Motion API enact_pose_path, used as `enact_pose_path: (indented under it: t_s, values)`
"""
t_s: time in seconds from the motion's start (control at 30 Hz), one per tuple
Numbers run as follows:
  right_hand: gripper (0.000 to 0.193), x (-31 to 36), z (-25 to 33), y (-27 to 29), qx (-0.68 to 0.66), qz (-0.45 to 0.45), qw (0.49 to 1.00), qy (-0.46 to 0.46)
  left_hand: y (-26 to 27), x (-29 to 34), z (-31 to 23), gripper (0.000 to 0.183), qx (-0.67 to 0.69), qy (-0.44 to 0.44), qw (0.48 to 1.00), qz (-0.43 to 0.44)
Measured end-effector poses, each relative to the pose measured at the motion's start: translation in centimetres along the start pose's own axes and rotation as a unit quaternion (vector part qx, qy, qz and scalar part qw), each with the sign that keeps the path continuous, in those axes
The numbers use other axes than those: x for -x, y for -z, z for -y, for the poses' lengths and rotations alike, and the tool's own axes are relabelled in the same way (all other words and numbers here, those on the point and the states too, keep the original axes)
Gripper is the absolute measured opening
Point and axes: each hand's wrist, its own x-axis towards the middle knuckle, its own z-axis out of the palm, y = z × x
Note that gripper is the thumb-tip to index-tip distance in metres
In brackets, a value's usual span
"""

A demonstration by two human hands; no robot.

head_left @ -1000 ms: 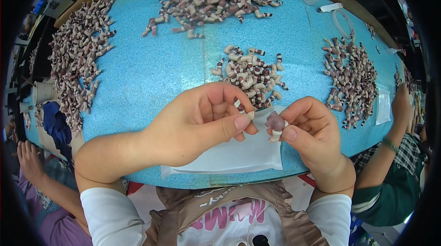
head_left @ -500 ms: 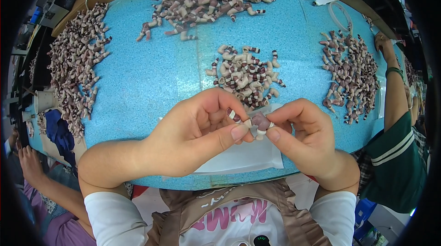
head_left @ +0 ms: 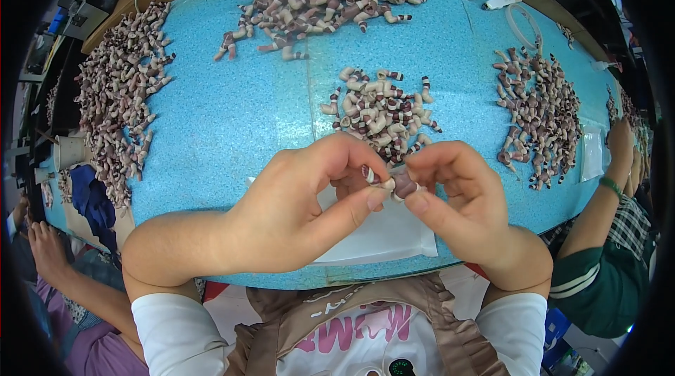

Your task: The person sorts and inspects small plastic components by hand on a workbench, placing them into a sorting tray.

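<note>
Far left: tub, contents unclear | left grip pinches limb | right grip at mauve piece, hold unclear

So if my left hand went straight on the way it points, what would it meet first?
Probably the purplish piece at the right hand; the striped piece in the left hand appears to touch it, though depth is unclear.

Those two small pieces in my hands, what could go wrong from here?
The striped piece in your left hand is small and held at the fingertips, so it might slip. So might the mauve piece in your right hand. If dropped, either could get lost among similar-looking parts in the small pile just beyond.
</note>
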Motion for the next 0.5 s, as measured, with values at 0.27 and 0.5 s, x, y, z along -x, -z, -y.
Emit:
enact_pose_path:
  t_s: [0.27, 0.5]
  values:
    - [0.022, -0.2, 1.2, 0.9, 0.180, 0.126, 0.969, 0.109, 0.2, -0.3, 0.1, 0.017, -0.209, -0.112, 0.972, 0.002]
    - [0.024, 0.4, 1.1, 0.2, 0.280, 0.125, 0.921, 0.239, -0.7, -0.1, 0.5, 0.016, -0.336, -0.247, 0.908, 0.032]
